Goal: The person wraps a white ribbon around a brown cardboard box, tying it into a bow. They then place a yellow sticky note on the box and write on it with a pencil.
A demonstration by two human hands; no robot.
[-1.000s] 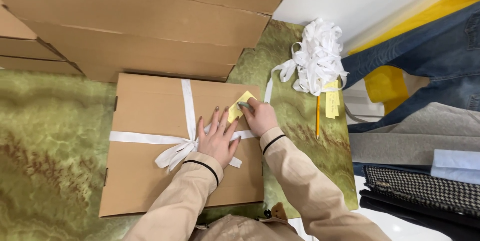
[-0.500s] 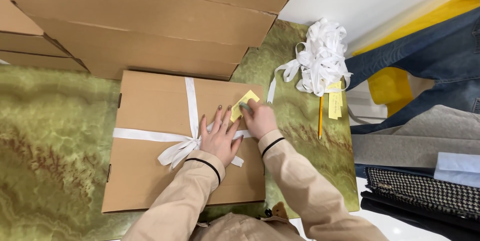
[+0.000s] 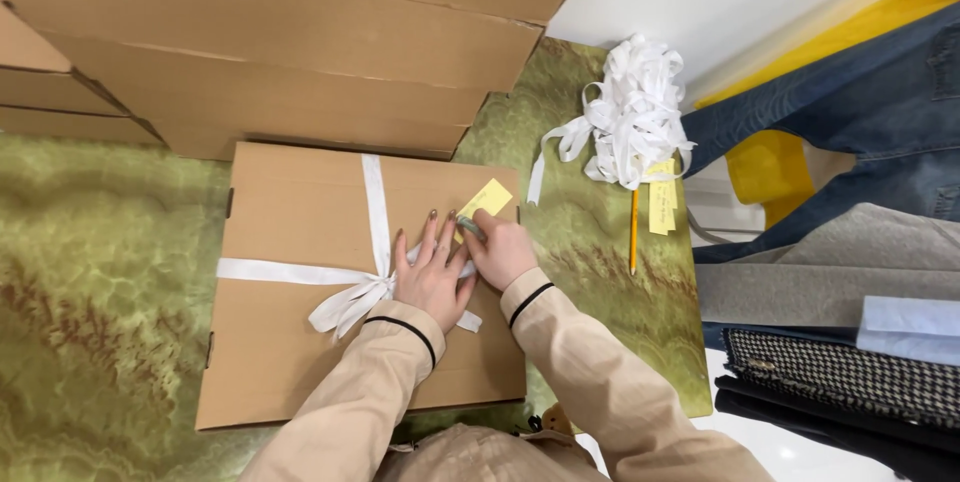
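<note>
— Pen (image 3: 470, 228) sits pinched in the right hand (image 3: 500, 252), tip toward the yellow note (image 3: 485, 198) just up and left of the fist.
— And the left hand (image 3: 432, 277)?
— Flat, holding nothing, pressing the ribbon (image 3: 375, 204) beside it.
— Note's position?
— Stuck slantwise near the box's (image 3: 290, 342) upper right corner; the right hand is nearer.
</note>
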